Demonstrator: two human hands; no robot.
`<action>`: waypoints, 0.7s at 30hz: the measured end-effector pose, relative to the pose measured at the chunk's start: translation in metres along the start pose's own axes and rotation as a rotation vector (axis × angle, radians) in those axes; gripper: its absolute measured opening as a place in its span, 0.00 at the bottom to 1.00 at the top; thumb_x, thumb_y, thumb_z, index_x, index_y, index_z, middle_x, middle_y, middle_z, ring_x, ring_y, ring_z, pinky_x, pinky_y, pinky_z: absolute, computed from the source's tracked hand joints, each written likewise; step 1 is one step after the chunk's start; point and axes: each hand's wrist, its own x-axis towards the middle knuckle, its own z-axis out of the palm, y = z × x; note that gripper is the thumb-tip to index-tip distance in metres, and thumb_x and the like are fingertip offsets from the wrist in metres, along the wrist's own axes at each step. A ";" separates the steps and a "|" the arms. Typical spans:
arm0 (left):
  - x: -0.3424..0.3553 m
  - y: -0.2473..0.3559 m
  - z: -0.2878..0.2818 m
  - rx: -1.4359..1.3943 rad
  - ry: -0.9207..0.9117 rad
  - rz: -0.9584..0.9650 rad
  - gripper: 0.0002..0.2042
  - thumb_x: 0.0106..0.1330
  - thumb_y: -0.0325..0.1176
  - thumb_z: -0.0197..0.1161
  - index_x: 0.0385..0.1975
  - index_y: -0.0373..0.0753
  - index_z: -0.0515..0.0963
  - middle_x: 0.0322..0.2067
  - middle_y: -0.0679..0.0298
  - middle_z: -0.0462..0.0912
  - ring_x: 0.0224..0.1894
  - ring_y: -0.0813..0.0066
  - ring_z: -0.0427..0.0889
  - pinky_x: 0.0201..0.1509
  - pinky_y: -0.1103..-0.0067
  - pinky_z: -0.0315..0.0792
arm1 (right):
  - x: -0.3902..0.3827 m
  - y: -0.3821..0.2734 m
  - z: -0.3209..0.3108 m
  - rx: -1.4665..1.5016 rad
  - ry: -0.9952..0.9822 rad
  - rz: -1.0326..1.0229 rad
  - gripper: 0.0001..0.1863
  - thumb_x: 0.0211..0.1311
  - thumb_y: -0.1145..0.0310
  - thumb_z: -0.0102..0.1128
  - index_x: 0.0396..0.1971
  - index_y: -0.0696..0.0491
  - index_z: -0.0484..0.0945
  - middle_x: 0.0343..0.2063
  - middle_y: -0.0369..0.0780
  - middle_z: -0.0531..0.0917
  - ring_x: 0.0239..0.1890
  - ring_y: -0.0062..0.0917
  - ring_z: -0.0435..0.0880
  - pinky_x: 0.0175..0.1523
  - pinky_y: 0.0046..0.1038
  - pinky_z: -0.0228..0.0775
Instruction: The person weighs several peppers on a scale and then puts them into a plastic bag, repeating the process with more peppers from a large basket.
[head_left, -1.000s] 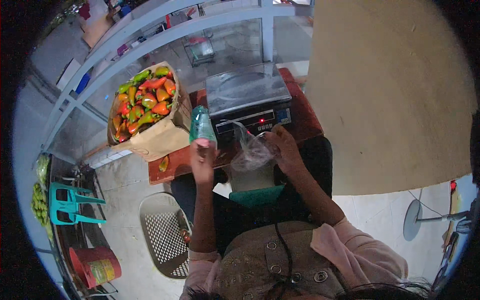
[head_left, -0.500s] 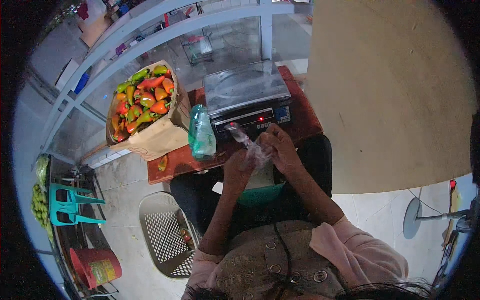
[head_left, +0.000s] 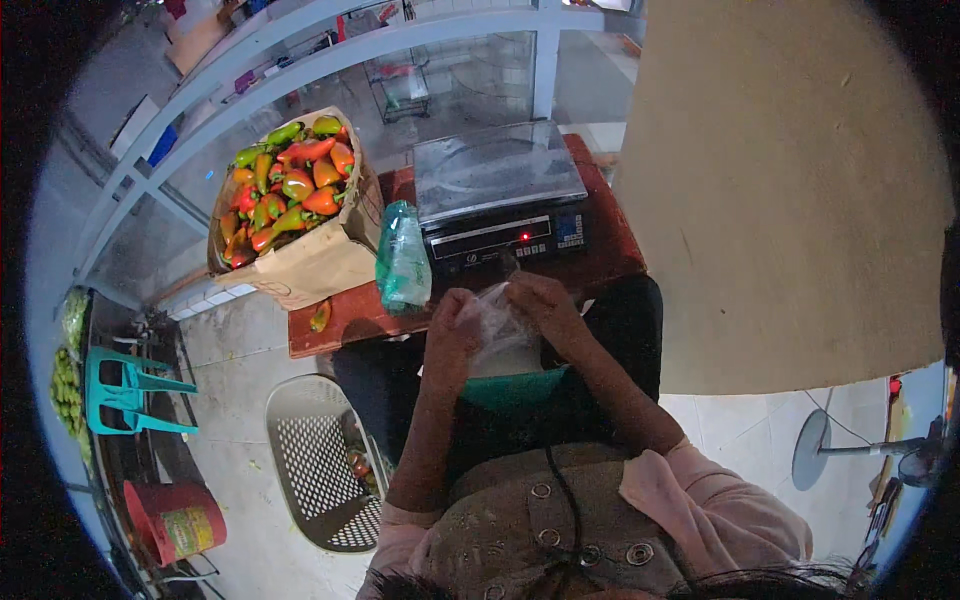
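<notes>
Gripping clear bag with both hands at frame centre, over lap: left hand and right hand pinch it shut. Changed: left hand let go of bottle, now standing on desk beside scale. Peppers upper left.
</notes>
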 end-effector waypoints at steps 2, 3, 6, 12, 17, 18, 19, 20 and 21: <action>-0.002 -0.002 -0.001 0.115 -0.076 -0.035 0.06 0.52 0.31 0.52 0.26 0.38 0.65 0.20 0.70 0.67 0.24 0.83 0.67 0.30 0.85 0.64 | -0.001 -0.008 -0.007 0.446 0.039 0.180 0.12 0.55 0.64 0.41 0.21 0.55 0.68 0.17 0.33 0.67 0.18 0.18 0.65 0.24 0.20 0.58; -0.003 -0.001 -0.001 0.406 -0.051 0.144 0.06 0.52 0.32 0.53 0.25 0.38 0.65 0.20 0.69 0.67 0.23 0.83 0.68 0.29 0.85 0.64 | -0.001 -0.005 -0.006 0.445 0.038 0.182 0.12 0.55 0.64 0.41 0.21 0.55 0.68 0.17 0.33 0.67 0.18 0.18 0.65 0.24 0.20 0.58; 0.001 -0.012 -0.014 0.720 0.078 0.348 0.07 0.51 0.32 0.53 0.23 0.37 0.66 0.21 0.68 0.68 0.24 0.82 0.68 0.29 0.84 0.64 | -0.004 -0.001 0.003 1.109 0.056 0.509 0.11 0.55 0.62 0.43 0.20 0.52 0.66 0.16 0.30 0.64 0.17 0.14 0.61 0.22 0.17 0.54; 0.009 -0.003 -0.037 0.071 0.230 0.399 0.06 0.55 0.31 0.47 0.23 0.36 0.65 0.21 0.66 0.68 0.26 0.81 0.69 0.31 0.83 0.64 | 0.000 -0.020 0.015 0.235 -0.376 0.304 0.10 0.51 0.64 0.48 0.24 0.56 0.66 0.17 0.33 0.67 0.17 0.16 0.65 0.23 0.19 0.58; -0.008 0.010 -0.015 0.276 0.186 0.326 0.08 0.56 0.35 0.47 0.28 0.36 0.64 0.23 0.68 0.67 0.26 0.82 0.67 0.30 0.85 0.62 | -0.004 0.020 0.029 -0.201 -0.006 -0.070 0.14 0.47 0.66 0.51 0.31 0.60 0.67 0.26 0.39 0.73 0.28 0.24 0.72 0.34 0.23 0.64; 0.000 -0.024 -0.031 0.177 0.077 0.200 0.10 0.54 0.36 0.50 0.30 0.37 0.65 0.25 0.69 0.67 0.29 0.81 0.67 0.31 0.84 0.63 | -0.004 0.022 0.024 -0.193 -0.020 -0.085 0.14 0.47 0.66 0.51 0.31 0.60 0.67 0.26 0.39 0.73 0.28 0.24 0.72 0.34 0.23 0.64; -0.004 -0.015 -0.025 0.172 0.084 0.201 0.10 0.54 0.36 0.50 0.30 0.37 0.65 0.25 0.69 0.67 0.29 0.81 0.67 0.31 0.84 0.63 | -0.003 0.010 0.012 -0.120 0.037 0.040 0.13 0.47 0.67 0.51 0.31 0.60 0.67 0.27 0.40 0.73 0.30 0.24 0.72 0.35 0.23 0.64; -0.013 0.008 -0.008 0.278 0.036 0.091 0.10 0.53 0.36 0.51 0.31 0.37 0.65 0.25 0.68 0.67 0.29 0.79 0.67 0.32 0.83 0.63 | -0.003 0.003 0.001 -0.044 0.094 0.163 0.13 0.47 0.68 0.50 0.32 0.60 0.68 0.29 0.41 0.73 0.32 0.25 0.72 0.37 0.23 0.64; -0.015 0.010 -0.003 0.327 0.016 0.039 0.10 0.53 0.36 0.52 0.31 0.37 0.65 0.25 0.68 0.67 0.30 0.79 0.67 0.32 0.82 0.63 | -0.004 0.007 -0.003 -0.047 0.088 0.156 0.13 0.47 0.68 0.50 0.32 0.60 0.68 0.29 0.41 0.73 0.32 0.25 0.72 0.37 0.23 0.64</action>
